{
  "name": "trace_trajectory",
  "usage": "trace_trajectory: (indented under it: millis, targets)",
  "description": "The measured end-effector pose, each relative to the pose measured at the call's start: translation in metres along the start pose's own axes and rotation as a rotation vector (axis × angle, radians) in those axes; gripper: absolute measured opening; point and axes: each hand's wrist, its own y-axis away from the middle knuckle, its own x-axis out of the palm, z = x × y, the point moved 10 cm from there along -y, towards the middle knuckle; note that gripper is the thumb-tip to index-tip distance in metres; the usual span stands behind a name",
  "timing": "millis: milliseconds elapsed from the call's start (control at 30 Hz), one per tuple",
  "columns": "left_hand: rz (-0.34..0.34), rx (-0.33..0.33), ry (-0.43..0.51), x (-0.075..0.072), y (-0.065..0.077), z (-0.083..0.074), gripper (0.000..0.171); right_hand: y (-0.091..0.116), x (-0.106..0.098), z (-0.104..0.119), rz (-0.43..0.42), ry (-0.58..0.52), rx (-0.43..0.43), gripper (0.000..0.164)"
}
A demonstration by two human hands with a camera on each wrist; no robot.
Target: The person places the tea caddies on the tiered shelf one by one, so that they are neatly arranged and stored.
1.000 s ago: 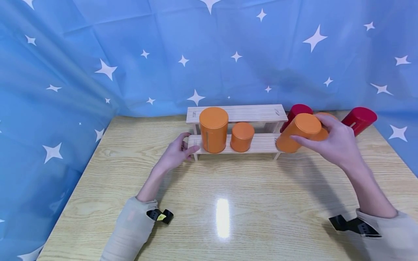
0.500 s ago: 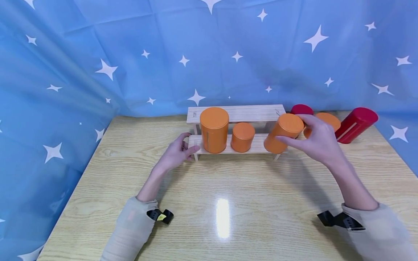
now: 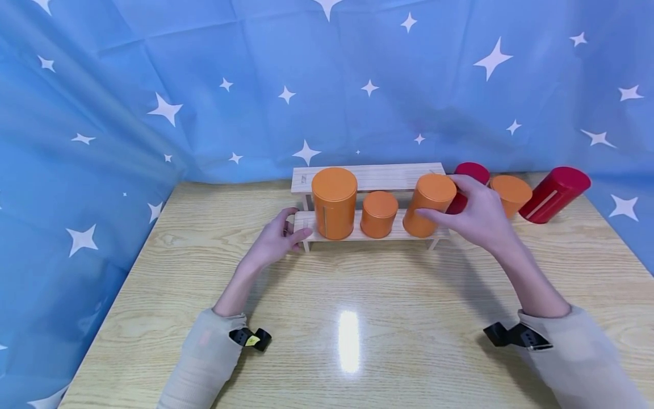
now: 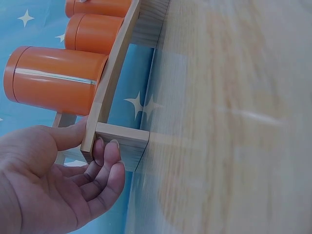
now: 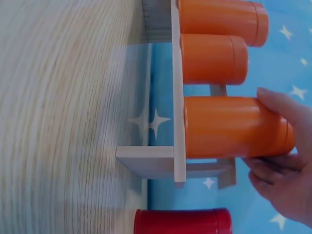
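On the lower shelf (image 3: 305, 219): orange canister (image 3: 425, 197) under grip

My right hand (image 3: 479, 213) grips it near the top, the base apparently touching down; my left hand (image 3: 273, 238) clasps the shelf's left end. I should settle the base flat, clear of the small canister (image 3: 379, 216), before releasing. A second ago it leaned at the right end; now it looks upright, further left.
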Motion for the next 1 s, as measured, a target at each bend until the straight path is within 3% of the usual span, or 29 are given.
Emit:
trace_trajectory:
  millis: [433, 1000]
  targets:
    - [0.003, 0.003, 0.013, 0.0, -0.002, 0.001, 0.071, -0.002, 0.007, -0.001, 0.034, -0.059, -0.006, 0.077]
    - [0.004, -0.002, -0.003, 0.0, -0.001, 0.0, 0.07, 0.01, -0.02, -0.01, -0.002, -0.097, -0.048, 0.067]
